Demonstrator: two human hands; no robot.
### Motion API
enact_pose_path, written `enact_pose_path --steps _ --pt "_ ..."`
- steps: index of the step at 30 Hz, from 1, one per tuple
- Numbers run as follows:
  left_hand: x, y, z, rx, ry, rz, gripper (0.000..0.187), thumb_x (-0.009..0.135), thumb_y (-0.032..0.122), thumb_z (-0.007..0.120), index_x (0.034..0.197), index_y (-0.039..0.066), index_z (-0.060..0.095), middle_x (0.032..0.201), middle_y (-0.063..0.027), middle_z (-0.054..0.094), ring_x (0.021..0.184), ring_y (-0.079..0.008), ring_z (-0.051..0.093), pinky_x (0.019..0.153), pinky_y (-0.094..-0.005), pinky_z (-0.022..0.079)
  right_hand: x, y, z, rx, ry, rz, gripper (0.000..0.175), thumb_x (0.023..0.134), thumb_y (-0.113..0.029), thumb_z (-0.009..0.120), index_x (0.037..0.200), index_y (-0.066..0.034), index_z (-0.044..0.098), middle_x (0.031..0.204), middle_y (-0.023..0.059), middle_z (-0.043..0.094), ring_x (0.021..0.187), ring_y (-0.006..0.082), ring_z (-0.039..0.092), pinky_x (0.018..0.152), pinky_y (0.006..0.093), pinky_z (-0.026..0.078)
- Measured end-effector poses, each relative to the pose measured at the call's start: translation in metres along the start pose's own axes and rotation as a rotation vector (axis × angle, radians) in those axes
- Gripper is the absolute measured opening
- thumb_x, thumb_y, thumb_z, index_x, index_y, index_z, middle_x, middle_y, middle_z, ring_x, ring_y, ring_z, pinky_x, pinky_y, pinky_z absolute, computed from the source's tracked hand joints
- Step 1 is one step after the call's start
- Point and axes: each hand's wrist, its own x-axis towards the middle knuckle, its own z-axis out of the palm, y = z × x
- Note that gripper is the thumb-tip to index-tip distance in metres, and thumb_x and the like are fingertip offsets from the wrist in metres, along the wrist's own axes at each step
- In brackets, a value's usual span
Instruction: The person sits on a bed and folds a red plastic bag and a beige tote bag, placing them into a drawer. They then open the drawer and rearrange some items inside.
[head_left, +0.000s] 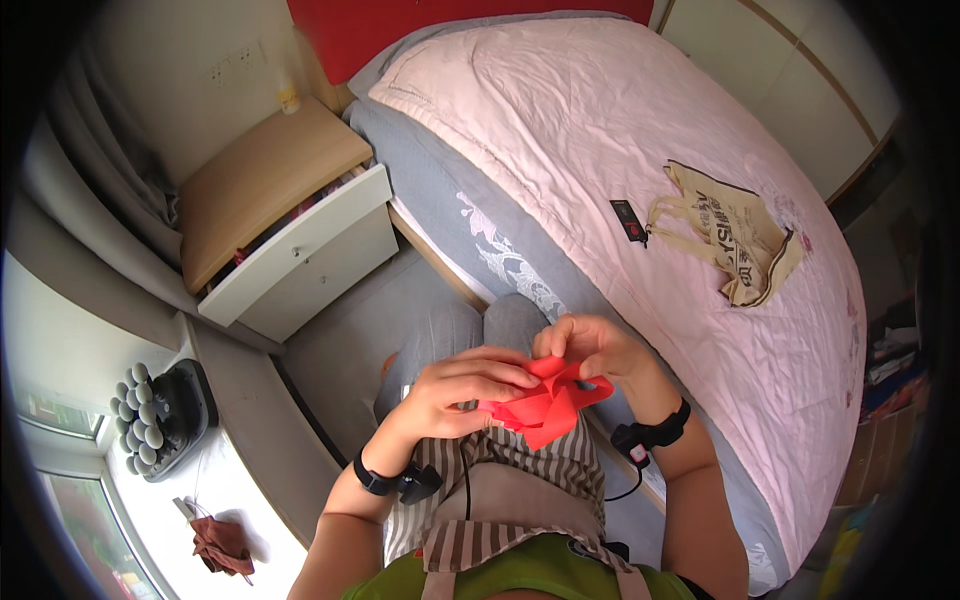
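Note:
A bundle of bright red fabric (551, 405), perhaps a folded bag with a loop at its right end, is held up above my lap. My left hand (469, 390) grips its left side, fingers over the top and thumb beneath. On the upper right, my right hand (589, 349) pinches the cloth between thumb and fingers. Part of the bundle is hidden behind the fingers. Below it lies my striped apron (517, 442). Both wrists wear black straps with small devices.
A bed with a pink quilt (577, 135) is at my right, bearing a beige cloth bag (731, 232) and a black tag-like object (628, 221). Ahead left, a nightstand (277, 180) has its top drawer (300, 240) pulled out. A massager-like device (169, 420) and brown cloth (221, 545) lie on the windowsill.

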Motion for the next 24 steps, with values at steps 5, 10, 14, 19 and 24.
enact_pose_path --steps 5,10,14,19,24 --pt "0.006 0.004 -0.003 0.120 -0.014 0.005 0.026 0.071 -0.003 0.074 0.096 -0.001 0.066 0.109 -0.0144 0.069 0.107 -0.0396 0.063 0.087 -0.0467 0.052 0.005 -0.007 0.002 -0.209 0.053 -0.057 0.011 0.085 -0.002 0.070 0.092 -0.0031 0.063 0.099 0.0062 0.061 0.098 0.0153 0.057 0.087 0.0283 0.045" --pt "0.009 0.002 -0.003 0.342 -0.078 0.030 0.025 0.070 0.001 0.073 0.094 0.000 0.067 0.111 -0.0109 0.068 0.108 -0.0375 0.062 0.086 -0.0436 0.054 0.006 -0.026 0.007 -0.234 0.240 0.240 0.009 0.086 -0.001 0.067 0.095 -0.0014 0.064 0.097 0.0014 0.063 0.088 0.0080 0.058 0.079 0.0230 0.046" --pt "0.011 0.007 -0.003 0.465 -0.157 0.052 0.025 0.068 0.000 0.071 0.093 0.002 0.067 0.112 -0.0091 0.067 0.109 -0.0372 0.061 0.085 -0.0425 0.055 0.013 -0.035 0.010 -0.491 0.241 0.295 0.013 0.086 -0.004 0.066 0.099 -0.0010 0.064 0.086 -0.0004 0.063 0.079 0.0067 0.056 0.070 0.0236 0.047" --pt "0.016 0.016 0.004 0.659 -0.217 0.060 0.023 0.069 0.005 0.069 0.092 0.006 0.067 0.112 -0.0036 0.066 0.110 -0.0338 0.060 0.080 -0.0375 0.057 0.021 -0.028 0.025 -1.191 0.384 0.058 0.012 0.081 -0.003 0.066 0.093 -0.0034 0.061 0.070 0.0028 0.060 0.062 0.0129 0.056 0.057 0.0288 0.046" --pt "0.015 0.018 0.016 0.801 -0.214 0.055 0.023 0.071 0.008 0.068 0.095 0.007 0.067 0.113 -0.0016 0.064 0.109 -0.0319 0.060 0.078 -0.0351 0.058 0.027 -0.018 0.028 -1.566 0.411 -0.320 0.014 0.076 0.001 0.065 0.087 -0.0031 0.058 0.071 0.0084 0.056 0.067 0.0246 0.058 0.059 0.0351 0.048"
